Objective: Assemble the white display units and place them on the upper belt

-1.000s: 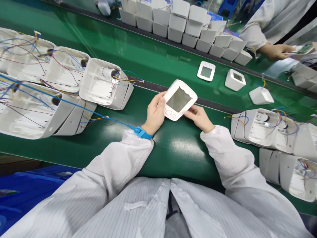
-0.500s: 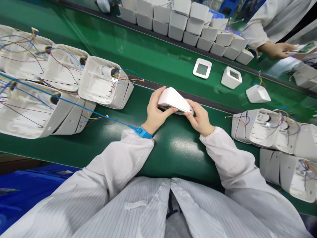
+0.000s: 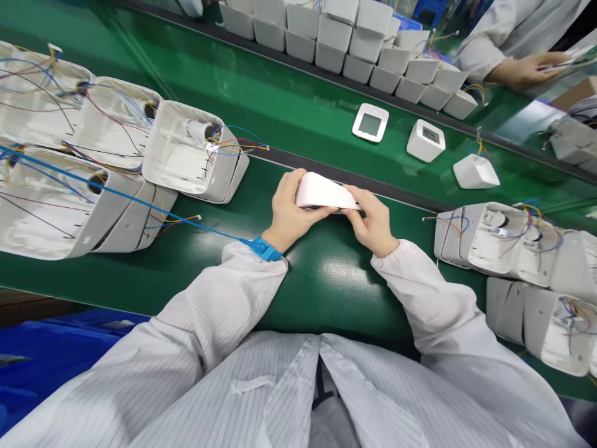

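Both hands grip a white plastic device housing [image 3: 323, 191] above the green bench, one at each end. My left hand [image 3: 293, 202] wraps its left end, with the thumb along the near lower edge. A blue wrist strap [image 3: 267, 248] with a cord circles that wrist. My right hand [image 3: 372, 218] pinches the narrower right end, fingers on top and thumb beneath. The housing's smooth outer side faces up; its underside is hidden from me.
Open white housings with loose wires [image 3: 184, 149] stand at left, and more wired housings [image 3: 497, 239] at right. Beyond the dark rail, a moving-belt-like green strip carries a white framed panel [image 3: 370, 122] and small white units [image 3: 426, 141]. Across it are stacked housings [image 3: 303, 40] and a co-worker's hand [image 3: 527, 70].
The housing has tilted in my hands, so its right end lies more level and less of the underside shows. The parts on the far strip have shifted slightly left in view.
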Action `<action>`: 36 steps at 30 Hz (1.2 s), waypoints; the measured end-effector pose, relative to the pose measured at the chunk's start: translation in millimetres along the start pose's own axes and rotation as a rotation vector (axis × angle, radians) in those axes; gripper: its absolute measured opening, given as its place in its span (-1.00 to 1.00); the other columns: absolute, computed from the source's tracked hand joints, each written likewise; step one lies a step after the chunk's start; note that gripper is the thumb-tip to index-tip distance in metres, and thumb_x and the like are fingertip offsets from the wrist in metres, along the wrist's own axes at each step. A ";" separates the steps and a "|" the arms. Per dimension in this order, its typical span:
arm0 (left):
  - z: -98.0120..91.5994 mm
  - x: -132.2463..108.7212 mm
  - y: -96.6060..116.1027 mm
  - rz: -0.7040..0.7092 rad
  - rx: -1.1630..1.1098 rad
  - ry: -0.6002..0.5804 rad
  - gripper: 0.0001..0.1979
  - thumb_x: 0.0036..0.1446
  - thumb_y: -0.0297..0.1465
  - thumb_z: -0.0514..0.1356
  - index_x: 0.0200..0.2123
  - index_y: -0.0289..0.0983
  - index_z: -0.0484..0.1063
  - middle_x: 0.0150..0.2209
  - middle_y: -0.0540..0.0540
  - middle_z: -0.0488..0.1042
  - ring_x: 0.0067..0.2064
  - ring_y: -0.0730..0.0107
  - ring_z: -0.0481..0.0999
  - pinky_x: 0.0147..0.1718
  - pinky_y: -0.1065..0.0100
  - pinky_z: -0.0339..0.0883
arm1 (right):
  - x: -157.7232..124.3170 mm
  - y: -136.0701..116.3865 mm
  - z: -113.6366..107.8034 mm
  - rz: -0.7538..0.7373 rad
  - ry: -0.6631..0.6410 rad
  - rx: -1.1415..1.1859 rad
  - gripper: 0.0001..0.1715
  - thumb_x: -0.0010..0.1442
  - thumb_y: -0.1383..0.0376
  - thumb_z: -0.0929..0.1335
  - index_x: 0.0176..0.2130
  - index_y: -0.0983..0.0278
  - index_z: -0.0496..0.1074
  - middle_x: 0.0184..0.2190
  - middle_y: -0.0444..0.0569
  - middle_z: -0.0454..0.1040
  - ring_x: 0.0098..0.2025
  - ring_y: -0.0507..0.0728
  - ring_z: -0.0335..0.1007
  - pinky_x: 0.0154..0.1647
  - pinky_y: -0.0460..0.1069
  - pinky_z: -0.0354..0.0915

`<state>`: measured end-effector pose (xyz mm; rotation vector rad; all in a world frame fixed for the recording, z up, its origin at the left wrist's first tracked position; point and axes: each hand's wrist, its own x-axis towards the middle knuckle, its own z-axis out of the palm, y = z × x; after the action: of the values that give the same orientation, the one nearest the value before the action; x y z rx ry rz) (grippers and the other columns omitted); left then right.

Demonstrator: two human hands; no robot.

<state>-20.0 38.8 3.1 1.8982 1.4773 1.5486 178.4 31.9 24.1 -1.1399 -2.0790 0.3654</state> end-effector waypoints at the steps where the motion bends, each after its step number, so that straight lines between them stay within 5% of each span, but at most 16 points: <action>1: 0.4 -0.3 0.0 -0.003 0.000 0.007 -0.24 -0.12 0.18 0.33 -0.02 -0.23 0.31 -0.14 -0.12 0.43 -0.09 0.15 0.46 -0.04 0.18 0.34 | 1.2 0.0 -0.7 -0.004 -0.006 0.010 -0.48 0.37 -0.02 0.19 0.15 0.16 0.39 0.05 0.07 0.52 0.08 0.25 0.45 0.12 0.17 0.38; 9: 12.0 -3.6 -6.0 -0.019 -0.111 -0.077 -0.24 0.11 0.13 0.19 0.20 -0.24 0.20 0.11 -0.25 0.37 0.16 0.03 0.38 0.14 0.12 0.24 | 10.5 27.6 -9.1 0.058 -0.033 -0.053 -0.36 0.34 -0.15 0.16 0.12 0.20 0.39 0.06 0.09 0.52 0.04 0.24 0.47 0.07 0.13 0.37; 15: 25.6 -7.9 -6.4 -0.098 -0.214 -0.231 -0.18 0.15 -0.15 0.25 0.36 -0.21 -0.06 0.26 -0.34 0.22 0.03 0.12 0.46 -0.01 0.14 0.38 | 10.3 65.7 -5.8 0.395 0.114 -0.036 -0.26 0.27 -0.25 0.17 -0.21 0.29 0.52 -0.49 -0.04 0.51 -0.45 0.14 0.42 -0.37 0.03 0.37; 19: 24.5 -5.9 -2.2 -0.076 -0.247 -0.172 -0.27 0.15 -0.32 0.23 0.33 -0.19 0.00 0.28 -0.33 0.21 0.06 0.15 0.44 -0.06 0.18 0.41 | 22.3 68.0 16.1 0.533 0.213 0.210 -0.32 0.25 -0.22 0.22 -0.38 0.29 0.47 -0.61 -0.12 0.39 -0.57 0.06 0.31 -0.52 -0.03 0.31; 22: 22.0 -5.2 0.8 -0.065 -0.252 -0.084 -0.34 0.15 -0.36 0.21 0.29 -0.21 0.08 0.22 -0.30 0.27 0.03 0.18 0.44 -0.10 0.21 0.42 | 52.4 65.2 44.4 0.486 0.179 0.323 -0.35 0.30 -0.16 0.18 -0.19 0.31 0.49 -0.38 0.00 0.53 -0.41 0.10 0.46 -0.36 0.01 0.44; 24: 20.9 -5.8 2.6 -0.029 -0.275 -0.075 -0.41 0.16 -0.38 0.19 0.25 -0.22 0.14 0.18 -0.28 0.32 -0.01 0.23 0.46 -0.12 0.23 0.42 | 83.9 68.9 61.1 0.375 0.120 0.252 -0.37 0.33 -0.10 0.16 0.07 0.29 0.42 -0.08 0.11 0.53 -0.13 0.15 0.52 -0.09 0.09 0.46; 28: 20.1 -6.9 4.4 0.072 -0.320 -0.172 -0.59 0.18 -0.43 0.16 0.11 -0.29 0.32 0.01 -0.23 0.46 -0.09 0.28 0.50 -0.13 0.25 0.43 | 152.5 91.2 73.5 0.217 -0.059 -0.194 -0.41 0.33 0.00 0.24 0.13 0.32 0.44 0.28 0.26 0.24 0.34 0.33 0.12 0.32 0.31 0.11; 32: 19.1 -5.7 3.2 0.116 -0.302 -0.234 -0.86 0.21 -0.45 0.14 -0.20 -0.32 0.49 -0.23 -0.17 0.57 -0.18 0.27 0.52 -0.12 0.21 0.43 | 186.6 108.8 70.4 0.379 -0.244 -0.479 -0.34 0.32 -0.07 0.25 0.26 0.19 0.33 0.39 0.24 0.03 0.42 0.53 -0.16 0.26 0.57 -0.08; 36: 17.8 -4.2 2.7 0.094 -0.280 -0.266 -0.87 0.21 -0.45 0.14 -0.26 -0.27 0.50 -0.24 -0.12 0.59 -0.17 0.26 0.54 -0.10 0.20 0.43 | 180.8 105.5 70.3 0.366 -0.262 -0.553 -0.32 0.33 -0.07 0.24 0.28 0.21 0.29 0.37 0.28 0.06 0.37 0.54 -0.02 0.21 0.53 0.04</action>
<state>-3.0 40.7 -4.2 1.9369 1.0177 1.3909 130.6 246.1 0.3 -1.9008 -2.2651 0.1082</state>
